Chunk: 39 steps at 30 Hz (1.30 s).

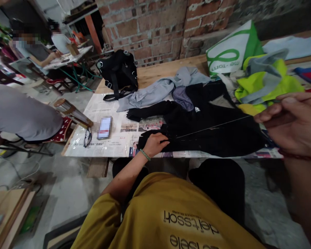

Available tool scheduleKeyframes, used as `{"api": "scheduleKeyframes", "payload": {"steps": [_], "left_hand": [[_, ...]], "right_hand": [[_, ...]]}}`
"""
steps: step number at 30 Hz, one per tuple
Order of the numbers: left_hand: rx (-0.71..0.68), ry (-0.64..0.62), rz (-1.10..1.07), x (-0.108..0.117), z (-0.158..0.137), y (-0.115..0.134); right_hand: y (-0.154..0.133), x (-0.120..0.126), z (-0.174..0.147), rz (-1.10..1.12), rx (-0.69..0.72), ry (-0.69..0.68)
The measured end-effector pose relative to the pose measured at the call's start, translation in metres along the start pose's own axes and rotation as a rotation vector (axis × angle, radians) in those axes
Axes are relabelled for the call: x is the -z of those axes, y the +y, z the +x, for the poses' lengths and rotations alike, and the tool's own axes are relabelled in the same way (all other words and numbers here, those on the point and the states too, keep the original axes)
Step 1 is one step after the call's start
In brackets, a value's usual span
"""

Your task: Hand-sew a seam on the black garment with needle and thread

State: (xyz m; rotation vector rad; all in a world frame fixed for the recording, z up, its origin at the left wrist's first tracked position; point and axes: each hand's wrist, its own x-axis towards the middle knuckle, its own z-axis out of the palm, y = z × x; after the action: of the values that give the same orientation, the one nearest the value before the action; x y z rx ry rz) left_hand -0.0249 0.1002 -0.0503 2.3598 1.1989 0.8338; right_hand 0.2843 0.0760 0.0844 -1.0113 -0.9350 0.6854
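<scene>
A black garment (pixel 217 128) lies spread along the near edge of the table, with a small white mark on it. My left hand (pixel 155 143) is closed on its left end, pinching the black cloth. From there a thin pale thread (pixel 215 126) runs taut, up and to the right. My right hand (pixel 292 121) is raised beyond the garment's right end, fingers closed on that thread. Something small and dark shows at its fingertips; whether it is a needle I cannot tell. A grey garment (pixel 155 90) lies just behind the black one.
Newspaper (pixel 114 147) under clear plastic covers the table's left part. On it are a phone (pixel 104 127), glasses (pixel 87 137) and a tall bottle (pixel 74 112). Behind stand a black bag (pixel 119 71), a green-white bag (pixel 233 52) and yellow-green clothing (pixel 272 79). People sit at left.
</scene>
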Motion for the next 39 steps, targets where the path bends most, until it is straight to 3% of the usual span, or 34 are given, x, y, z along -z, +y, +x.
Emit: {"api": "scheduleKeyframes", "payload": {"steps": [6, 10, 14, 16, 19, 22, 30, 34, 39], "left_hand": [[-0.189, 0.11, -0.027, -0.009, -0.016, -0.005], [-0.246, 0.117, -0.061, -0.015, -0.021, -0.01], [-0.264, 0.13, -0.052, -0.02, -0.024, -0.014], [-0.281, 0.134, -0.02, -0.022, -0.025, -0.014], [-0.33, 0.136, 0.058, -0.022, -0.027, -0.014], [-0.365, 0.14, 0.109, -0.02, -0.03, -0.015], [-0.374, 0.182, 0.102, -0.019, -0.035, -0.015], [-0.38, 0.171, 0.09, -0.02, -0.035, -0.016], [-0.333, 0.137, 0.008, -0.021, -0.035, -0.017]], "right_hand": [[0.039, 0.012, 0.022, 0.079, -0.31, 0.128], [0.054, -0.008, 0.017, 0.014, -0.24, 0.011], [0.063, -0.053, -0.009, -0.178, -0.104, -0.223], [0.072, -0.076, -0.026, -0.372, -0.083, -0.45], [0.092, -0.1, -0.047, -0.555, 0.06, -0.846], [0.112, -0.108, -0.059, -0.623, 0.155, -1.043], [0.118, -0.069, -0.062, -0.66, -0.078, -0.953], [0.113, -0.06, -0.063, -0.747, 0.097, -0.978], [0.113, -0.076, -0.063, -0.999, 0.305, -1.16]]}}
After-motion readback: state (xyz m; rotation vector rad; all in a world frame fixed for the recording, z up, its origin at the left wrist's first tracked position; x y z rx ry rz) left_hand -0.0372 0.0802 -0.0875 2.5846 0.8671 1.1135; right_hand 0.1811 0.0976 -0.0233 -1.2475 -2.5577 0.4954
